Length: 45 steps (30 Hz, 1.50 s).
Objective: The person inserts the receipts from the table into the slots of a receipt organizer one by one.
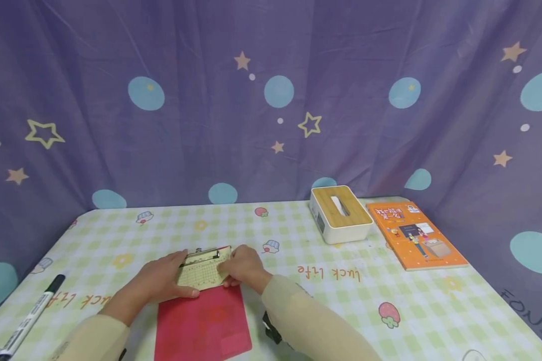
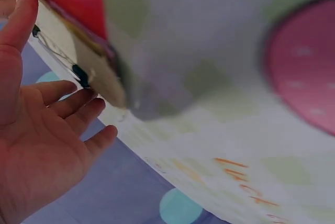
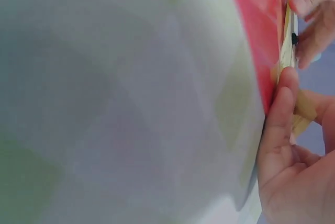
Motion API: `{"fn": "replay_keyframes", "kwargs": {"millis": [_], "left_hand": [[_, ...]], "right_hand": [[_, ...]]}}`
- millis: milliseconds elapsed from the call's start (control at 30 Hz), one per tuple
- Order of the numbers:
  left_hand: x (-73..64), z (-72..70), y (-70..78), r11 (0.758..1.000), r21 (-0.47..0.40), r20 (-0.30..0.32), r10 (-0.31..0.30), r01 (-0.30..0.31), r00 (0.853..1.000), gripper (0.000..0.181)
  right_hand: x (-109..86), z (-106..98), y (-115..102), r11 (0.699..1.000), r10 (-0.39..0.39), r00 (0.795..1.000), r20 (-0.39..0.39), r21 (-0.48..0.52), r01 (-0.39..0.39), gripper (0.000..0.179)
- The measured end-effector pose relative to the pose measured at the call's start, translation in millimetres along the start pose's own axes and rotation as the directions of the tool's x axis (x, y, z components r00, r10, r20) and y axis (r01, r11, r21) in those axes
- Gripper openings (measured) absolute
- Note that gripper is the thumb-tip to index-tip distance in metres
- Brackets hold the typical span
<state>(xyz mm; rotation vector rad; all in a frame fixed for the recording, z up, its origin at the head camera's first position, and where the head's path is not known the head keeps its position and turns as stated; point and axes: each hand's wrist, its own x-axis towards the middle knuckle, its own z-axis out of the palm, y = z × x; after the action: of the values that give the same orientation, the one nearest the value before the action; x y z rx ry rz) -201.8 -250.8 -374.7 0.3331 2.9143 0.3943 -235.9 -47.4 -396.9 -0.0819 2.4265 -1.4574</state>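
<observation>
A small clipboard with a metal clip bears yellowish grid-printed paper. It lies over the far end of a red sheet-like folder. My left hand rests along the clipboard's left side, thumb at the near left corner. In the left wrist view, the fingers of that left hand are straight and spread beside the clip. At the right edge, my right hand has curled fingers. The right wrist view shows this right hand pinching a bent piece of the yellowish paper.
A black-capped white marker lies at the left edge of the table. Towards the back right stand a white tissue box with a wooden top and, beside it, an orange book. A patterned curtain hangs behind the checked tablecloth.
</observation>
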Motion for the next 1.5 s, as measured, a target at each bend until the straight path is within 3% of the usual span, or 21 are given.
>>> {"fn": "replay_keyframes", "kwargs": {"millis": [100, 200, 300, 400, 467, 500, 633, 667, 700, 867, 967, 1033, 1200, 1333, 1500], "left_hand": [[-7.6, 3.8, -5.4, 1.000, 0.007, -0.033, 0.021, -0.020, 0.999, 0.113], [-12.3, 5.8, -7.0, 1.000, 0.009, -0.069, 0.030, -0.030, 0.997, 0.109], [-15.6, 8.5, -1.8, 0.999, 0.024, -0.122, 0.045, -0.042, 0.991, 0.101], [-20.2, 12.9, 8.6, 0.997, 0.051, -0.150, 0.070, -0.063, 0.986, 0.089], [-25.9, 16.8, 15.8, 0.994, 0.071, -0.129, 0.087, -0.079, 0.988, 0.083], [-29.0, 18.5, 19.6, 0.994, 0.074, -0.109, 0.091, -0.083, 0.990, 0.081], [-44.0, 24.6, 35.6, 0.997, 0.060, -0.018, 0.057, -0.055, 0.998, 0.082], [-47.3, 25.6, 40.1, 0.997, 0.054, -0.004, 0.047, -0.046, 0.999, 0.082], [-50.1, 26.8, 43.6, 0.998, 0.051, 0.011, 0.036, -0.037, 0.999, 0.082], [-56.3, 33.0, 42.4, 0.997, 0.071, 0.046, 0.007, -0.011, 0.999, 0.088], [-57.7, 36.7, 30.0, 0.997, 0.083, 0.043, -0.007, 0.003, 0.999, 0.094], [-58.8, 38.7, 23.0, 0.997, 0.075, 0.044, -0.001, -0.002, 0.999, 0.097], [-59.7, 44.5, 19.2, 0.997, 0.064, 0.056, 0.033, -0.037, 0.998, 0.098], [-56.3, 44.9, 30.0, 0.998, 0.051, 0.076, 0.023, -0.027, 0.997, 0.098], [-46.7, 41.7, 48.4, 0.998, 0.047, 0.088, 0.047, -0.051, 0.995, 0.098]], "right_hand": [[-2.0, -2.5, 0.5, 1.000, -0.002, 1.000, 0.006, -0.026, 0.002, 0.025], [-5.9, -4.4, 0.6, 0.991, -0.003, 1.000, 0.012, -0.132, 0.005, 0.029], [-11.5, -6.6, -1.4, 0.941, -0.032, 0.999, -0.001, -0.337, 0.030, 0.031], [-17.2, -8.6, -4.7, 0.832, -0.100, 0.995, -0.029, -0.551, 0.068, 0.031], [-22.1, -9.9, -5.4, 0.730, -0.177, 0.984, -0.019, -0.673, 0.119, 0.038], [-24.7, -10.4, -4.7, 0.663, -0.228, 0.974, 0.002, -0.732, 0.157, 0.041], [-37.3, -11.8, 3.3, 0.423, -0.396, 0.903, 0.170, -0.839, 0.343, 0.036], [-40.2, -12.4, 5.7, 0.385, -0.413, 0.883, 0.222, -0.836, 0.390, 0.036], [-43.4, -13.3, 7.5, 0.370, -0.412, 0.869, 0.273, -0.822, 0.433, 0.038], [-59.6, -13.1, 14.6, 0.432, -0.290, 0.825, 0.484, -0.704, 0.564, 0.067], [-68.7, -9.1, 18.4, 0.437, -0.247, 0.791, 0.559, -0.665, 0.606, 0.075], [-72.2, -6.8, 20.8, 0.441, -0.234, 0.780, 0.580, -0.651, 0.617, 0.078], [-76.0, -8.1, 25.4, 0.446, -0.225, 0.784, 0.578, -0.655, 0.610, 0.081], [-78.6, -14.3, 30.0, 0.446, -0.227, 0.788, 0.573, -0.658, 0.607, 0.082], [-80.2, -26.2, 33.8, 0.461, -0.204, 0.817, 0.539, -0.684, 0.566, 0.082]]}}
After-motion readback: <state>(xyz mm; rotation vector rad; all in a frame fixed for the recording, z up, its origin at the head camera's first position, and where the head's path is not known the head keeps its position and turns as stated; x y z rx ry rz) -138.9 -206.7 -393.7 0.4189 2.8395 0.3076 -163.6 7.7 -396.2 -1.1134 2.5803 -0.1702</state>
